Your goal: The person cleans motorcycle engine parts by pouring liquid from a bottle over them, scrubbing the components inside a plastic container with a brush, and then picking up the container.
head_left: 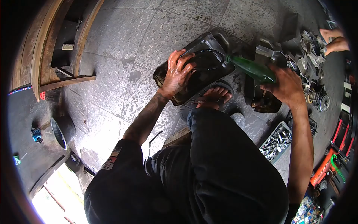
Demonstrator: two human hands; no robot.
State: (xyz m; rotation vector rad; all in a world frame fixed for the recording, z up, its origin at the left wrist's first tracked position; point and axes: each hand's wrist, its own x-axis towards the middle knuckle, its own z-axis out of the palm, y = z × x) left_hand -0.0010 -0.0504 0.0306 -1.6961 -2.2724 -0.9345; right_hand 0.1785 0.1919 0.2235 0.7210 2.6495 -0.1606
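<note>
Wet, grey tile floor [108, 33] in the head view, with a wooden frame [44, 56] at far left and greasy metal parts [311, 48] at right. Left hand [179, 74] wet, fingers parted and bent, laid over the left part of a dark, open container [209, 80]; fingertip undersides and palm hidden, so cannot tell whether gripping or only resting. Right hand [286, 85] wrapped around the base end of a green bottle [250, 68], thumb on the near side; base itself covered by the hand. Bottle just right of the container, long axis slanting from lower right to upper left, mouth pointing left at the container's right end. Container on the floor in front of the bare foot [215, 95], long axis running from lower left to upper right. Contents dark and hard to make out; likewise a thin, curved dark line inside. Beyond the right hand, another person's bare limbs [337, 44], cut off by the view's dark rounded edge.
</note>
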